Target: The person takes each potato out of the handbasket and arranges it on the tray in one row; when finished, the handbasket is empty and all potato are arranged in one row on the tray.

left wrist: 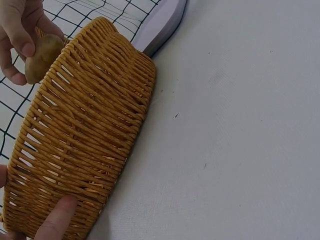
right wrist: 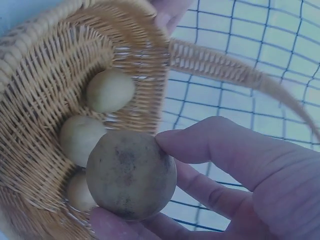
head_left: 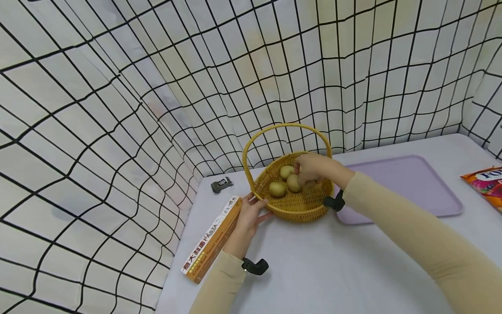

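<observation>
A yellow wicker basket [head_left: 298, 213] with a tall arched handle stands on the white table, three potatoes [head_left: 277, 189] lying inside it. My right hand [head_left: 315, 166] is over the basket's right half. In the right wrist view its thumb and fingers pinch a round, dark-spotted potato [right wrist: 131, 175], held above the others. At the basket's left end, my left hand [head_left: 248, 216] grips the rim by the handle's foot. The left wrist view shows one finger [left wrist: 59, 217] of that hand against the outer weave, and the pinched potato [left wrist: 44, 59] at the far rim.
A long pasta box [head_left: 213, 240] lies left of the basket beside the left forearm. Behind it is a small dark grey object [head_left: 222, 185]. A lilac tray [head_left: 404, 187] sits to the right, with a bright orange-red packet [head_left: 486, 185] past it. Black-grid netting [head_left: 274, 78] hangs behind the table.
</observation>
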`<state>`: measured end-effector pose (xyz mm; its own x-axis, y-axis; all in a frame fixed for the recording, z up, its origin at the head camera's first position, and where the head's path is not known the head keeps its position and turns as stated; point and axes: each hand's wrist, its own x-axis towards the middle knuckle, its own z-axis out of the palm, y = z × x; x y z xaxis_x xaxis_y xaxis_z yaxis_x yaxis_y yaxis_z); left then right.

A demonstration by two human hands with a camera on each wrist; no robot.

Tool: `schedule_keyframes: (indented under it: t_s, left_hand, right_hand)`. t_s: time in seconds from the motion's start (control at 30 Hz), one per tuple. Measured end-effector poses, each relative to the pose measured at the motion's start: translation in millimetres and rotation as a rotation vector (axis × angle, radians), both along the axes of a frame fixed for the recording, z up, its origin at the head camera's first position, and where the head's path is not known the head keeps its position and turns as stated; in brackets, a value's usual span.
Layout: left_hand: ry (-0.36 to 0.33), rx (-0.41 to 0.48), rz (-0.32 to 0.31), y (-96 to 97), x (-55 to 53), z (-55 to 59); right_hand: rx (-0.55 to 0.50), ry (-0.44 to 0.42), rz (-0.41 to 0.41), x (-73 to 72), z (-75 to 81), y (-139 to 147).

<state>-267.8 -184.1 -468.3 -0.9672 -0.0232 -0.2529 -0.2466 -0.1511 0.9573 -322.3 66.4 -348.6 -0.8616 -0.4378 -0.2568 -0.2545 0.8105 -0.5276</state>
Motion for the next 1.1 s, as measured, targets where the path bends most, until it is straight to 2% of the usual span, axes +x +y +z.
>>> schedule_keyframes:
  t_s: [0.3,0.47,0.6,0.87,1.1]
  left_hand:
    - [-0.010,0.001,0.006,-0.7,-1.9,1.4]
    - [-0.003,-0.001,0.002,-2.6,-2.7,0.7]
    - [0.001,-0.004,-0.003,-3.9,-2.4,1.1]
    - [0.004,-0.008,-0.008,-1.6,1.8,1.5]
    - [0.003,-0.006,-0.013,-0.1,0.0,-2.5]
  right_hand:
    - [0.018,0.100,0.076,27.3,24.8,12]
    - [0.052,0.152,0.071,40.6,34.2,23]
    - [0.051,0.169,0.065,46.6,35.9,34]
    - [-0.015,0.133,0.010,50.2,19.5,63]
    - [-0.103,0.034,-0.054,48.7,-1.3,90]
